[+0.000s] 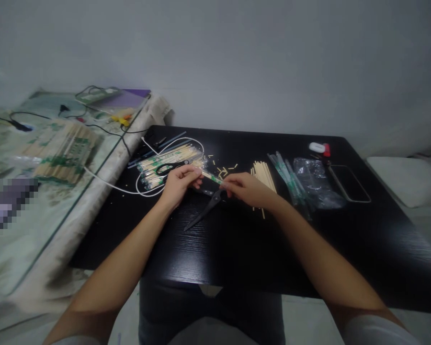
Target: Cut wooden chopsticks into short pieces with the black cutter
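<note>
Over the black table, my left hand (182, 183) pinches one end of a pair of chopsticks in a clear wrapper with green print (212, 178). The fingers of my right hand (244, 188) are closed on the other end. Just below the hands are black scissors (205, 212), blades spread, one pointing toward me; whether my right fingers touch their handle I cannot tell. Left of my hands lies a pile of wrapped chopsticks (172, 158) with a black handle loop (161, 168) on it. Bare chopsticks (264, 175) are stacked beyond my right hand, and short cut pieces (224, 171) lie scattered between.
Empty wrappers (289, 177), a clear plastic bag (314, 184) and a phone (350, 183) lie at the right. A white cable (111, 186) crosses the table's left part. On the glass-topped surface at left rests a large chopstick bundle (66, 151).
</note>
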Demonstrator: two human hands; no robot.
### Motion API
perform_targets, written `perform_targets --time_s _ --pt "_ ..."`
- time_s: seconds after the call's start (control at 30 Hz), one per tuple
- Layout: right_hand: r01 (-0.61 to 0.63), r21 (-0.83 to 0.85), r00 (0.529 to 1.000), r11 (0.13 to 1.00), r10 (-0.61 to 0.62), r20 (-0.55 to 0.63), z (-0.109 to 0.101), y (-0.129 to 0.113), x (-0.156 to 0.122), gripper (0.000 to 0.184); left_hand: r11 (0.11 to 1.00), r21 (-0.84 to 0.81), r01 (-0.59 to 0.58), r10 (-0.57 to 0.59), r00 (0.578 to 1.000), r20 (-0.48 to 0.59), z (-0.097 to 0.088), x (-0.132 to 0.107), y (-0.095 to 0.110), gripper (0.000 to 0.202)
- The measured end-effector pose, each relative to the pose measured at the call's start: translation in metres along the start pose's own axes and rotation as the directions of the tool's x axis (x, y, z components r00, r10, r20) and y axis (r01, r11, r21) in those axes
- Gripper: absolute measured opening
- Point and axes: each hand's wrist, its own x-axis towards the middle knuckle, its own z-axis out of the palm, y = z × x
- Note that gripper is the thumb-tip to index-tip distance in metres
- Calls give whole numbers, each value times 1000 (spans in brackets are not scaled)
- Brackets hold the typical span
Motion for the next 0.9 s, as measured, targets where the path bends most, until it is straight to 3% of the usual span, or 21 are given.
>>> perform_targets --time_s 0.17,0.9 --pt "63 -2 998 998 -63 -10 6 3 2 24 1000 28 14 -13 999 -34 3 0 -2 26" --pt "113 33 992 993 -111 -52 20 -3 1 30 999 31 35 -37 996 77 7 -4 -8 25"
